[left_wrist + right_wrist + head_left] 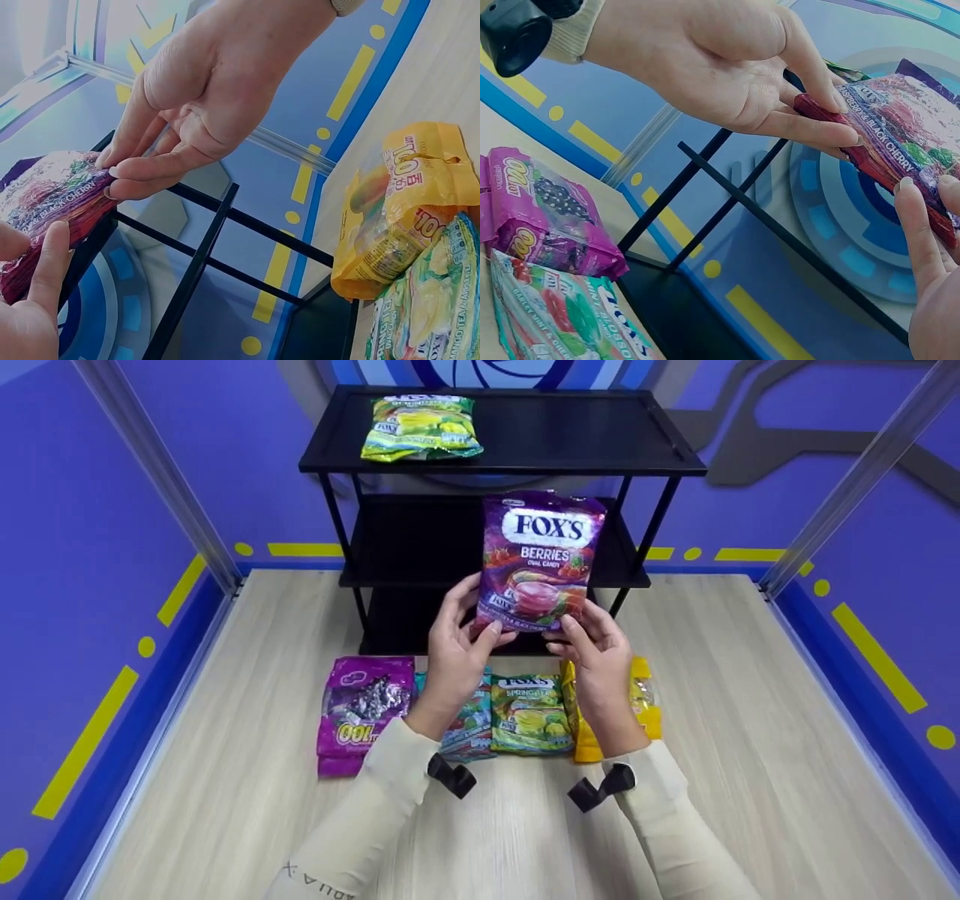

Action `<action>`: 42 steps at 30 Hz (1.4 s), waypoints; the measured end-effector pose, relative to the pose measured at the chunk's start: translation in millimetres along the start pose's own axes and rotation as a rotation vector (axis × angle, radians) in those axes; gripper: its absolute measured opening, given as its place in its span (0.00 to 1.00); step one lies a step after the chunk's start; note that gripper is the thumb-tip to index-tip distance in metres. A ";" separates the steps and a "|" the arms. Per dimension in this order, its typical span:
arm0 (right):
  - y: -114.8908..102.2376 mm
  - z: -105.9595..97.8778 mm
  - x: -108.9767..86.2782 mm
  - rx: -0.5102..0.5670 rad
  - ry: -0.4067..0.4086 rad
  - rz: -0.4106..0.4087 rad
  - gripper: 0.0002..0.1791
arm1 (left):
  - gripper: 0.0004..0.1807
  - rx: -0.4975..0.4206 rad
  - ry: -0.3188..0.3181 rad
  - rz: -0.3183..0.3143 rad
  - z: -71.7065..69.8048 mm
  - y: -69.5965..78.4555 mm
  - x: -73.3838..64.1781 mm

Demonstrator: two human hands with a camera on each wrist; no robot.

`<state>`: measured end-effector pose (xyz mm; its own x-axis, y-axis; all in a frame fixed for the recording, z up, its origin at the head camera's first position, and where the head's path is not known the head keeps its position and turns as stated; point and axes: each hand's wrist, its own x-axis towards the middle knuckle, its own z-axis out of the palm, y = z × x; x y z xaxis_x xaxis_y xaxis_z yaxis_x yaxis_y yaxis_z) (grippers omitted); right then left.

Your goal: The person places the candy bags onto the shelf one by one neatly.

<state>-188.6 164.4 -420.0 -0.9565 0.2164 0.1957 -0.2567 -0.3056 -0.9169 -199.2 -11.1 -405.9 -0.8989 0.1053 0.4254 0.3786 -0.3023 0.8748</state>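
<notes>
The left hand (454, 661) pinched the candy bag (541, 559) at its lower left, thumb in front, fingers behind. This bag was shiny purple, printed FOX'S BERRIES above a pink cup, and was in the air before the black shelf (562, 427). The right hand (606, 666) pinched its lower right likewise.

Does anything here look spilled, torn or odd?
Nothing stands out. The purple bag, teal bag, green bag and yellow bag lie side by side, some partly hidden, with no spill visible. The berries bag in the left hand and right hand shows no tear.
</notes>
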 end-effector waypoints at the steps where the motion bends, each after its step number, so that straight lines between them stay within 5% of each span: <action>1: -0.8 0.2 0.8 0.001 0.003 0.002 0.21 | 0.32 -0.006 0.002 0.002 0.6 0.2 0.9; 23: -25.4 12.3 24.9 0.043 0.044 -0.081 0.20 | 0.26 -0.155 0.060 0.045 13.1 13.3 28.4; 42: -46.0 18.7 43.4 0.035 0.040 -0.147 0.21 | 0.27 -0.162 0.073 0.027 18.5 25.1 45.7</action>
<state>-220.8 170.5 -362.8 -0.9020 0.2980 0.3125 -0.3992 -0.2997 -0.8665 -226.7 3.7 -360.2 -0.9049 0.0275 0.4248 0.3674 -0.4534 0.8120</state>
